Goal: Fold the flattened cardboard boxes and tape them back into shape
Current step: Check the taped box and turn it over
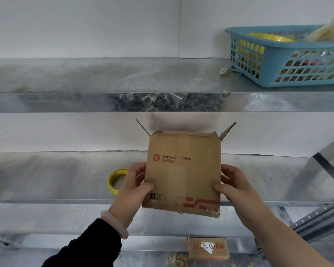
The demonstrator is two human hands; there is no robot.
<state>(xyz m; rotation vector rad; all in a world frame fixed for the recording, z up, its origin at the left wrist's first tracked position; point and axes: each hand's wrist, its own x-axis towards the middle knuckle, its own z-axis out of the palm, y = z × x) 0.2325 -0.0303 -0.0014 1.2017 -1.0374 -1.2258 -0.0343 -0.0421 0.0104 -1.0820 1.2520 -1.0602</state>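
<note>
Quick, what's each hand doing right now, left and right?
Left hand: grips the left edge of the cardboard box.
Right hand: grips the box's right edge.

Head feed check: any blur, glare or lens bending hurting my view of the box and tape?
Head view: the cardboard box, held by the left hand and right hand, is sharp, its large print readable; the yellow tape roll is clear, partly behind the left hand; the top right corner of the blue basket is smeared; the steel shelf front shows soft sheen, no harsh glare.
</note>
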